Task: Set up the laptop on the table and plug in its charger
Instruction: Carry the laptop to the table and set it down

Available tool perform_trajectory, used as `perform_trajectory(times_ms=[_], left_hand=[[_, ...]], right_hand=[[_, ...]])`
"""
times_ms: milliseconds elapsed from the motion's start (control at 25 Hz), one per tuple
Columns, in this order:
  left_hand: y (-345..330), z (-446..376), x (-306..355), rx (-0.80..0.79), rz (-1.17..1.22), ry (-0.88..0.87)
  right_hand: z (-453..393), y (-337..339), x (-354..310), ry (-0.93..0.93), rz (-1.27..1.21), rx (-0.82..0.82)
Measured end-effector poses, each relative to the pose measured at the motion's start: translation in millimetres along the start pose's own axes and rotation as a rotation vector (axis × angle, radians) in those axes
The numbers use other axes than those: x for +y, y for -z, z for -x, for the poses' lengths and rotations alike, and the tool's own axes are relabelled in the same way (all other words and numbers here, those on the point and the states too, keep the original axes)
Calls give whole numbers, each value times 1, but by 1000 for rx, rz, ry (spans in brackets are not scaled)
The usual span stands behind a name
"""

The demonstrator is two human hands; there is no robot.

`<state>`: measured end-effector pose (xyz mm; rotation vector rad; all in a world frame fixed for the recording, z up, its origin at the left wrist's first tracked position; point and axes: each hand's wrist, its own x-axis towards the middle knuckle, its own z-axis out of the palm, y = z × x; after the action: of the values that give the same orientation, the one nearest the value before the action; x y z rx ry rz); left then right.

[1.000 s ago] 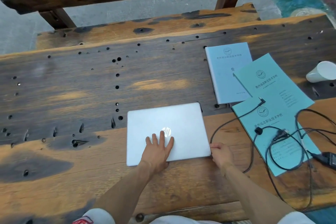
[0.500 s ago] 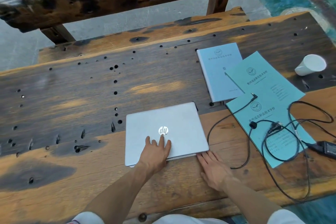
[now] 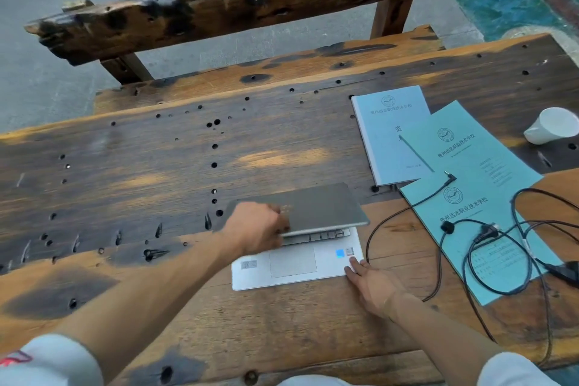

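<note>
A silver laptop (image 3: 294, 266) lies near the front of the wooden table (image 3: 156, 166), its lid (image 3: 319, 207) raised partway. My left hand (image 3: 260, 227) grips the lid's front edge. My right hand (image 3: 371, 283) lies flat with its fingers pressing the base's right front corner. The palm rest, touchpad and part of the keyboard show under the lid. The black charger cable (image 3: 488, 260) lies coiled to the right, and its plug tip (image 3: 451, 177) rests on a teal booklet.
Three teal and pale blue booklets (image 3: 391, 135) lie at the right. A white paper cup (image 3: 551, 125) lies on its side at the far right. A rough wooden bench (image 3: 219, 12) stands behind the table.
The laptop was shut with my left hand flat on its lid. Now my left hand has lifted the lid partway, and my right hand has slid onto the base's corner.
</note>
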<state>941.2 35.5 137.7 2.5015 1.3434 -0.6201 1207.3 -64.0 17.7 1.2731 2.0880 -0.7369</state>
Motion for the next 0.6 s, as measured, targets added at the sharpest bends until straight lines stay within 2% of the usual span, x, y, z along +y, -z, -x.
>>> perform_trajectory(times_ms=[360, 600], left_hand=[[68, -43, -64, 280, 111, 175], [74, -74, -86, 339, 22, 237]], right_hand=[[-8, 4, -4, -10, 68, -58], [-7, 4, -8, -40, 55, -77]])
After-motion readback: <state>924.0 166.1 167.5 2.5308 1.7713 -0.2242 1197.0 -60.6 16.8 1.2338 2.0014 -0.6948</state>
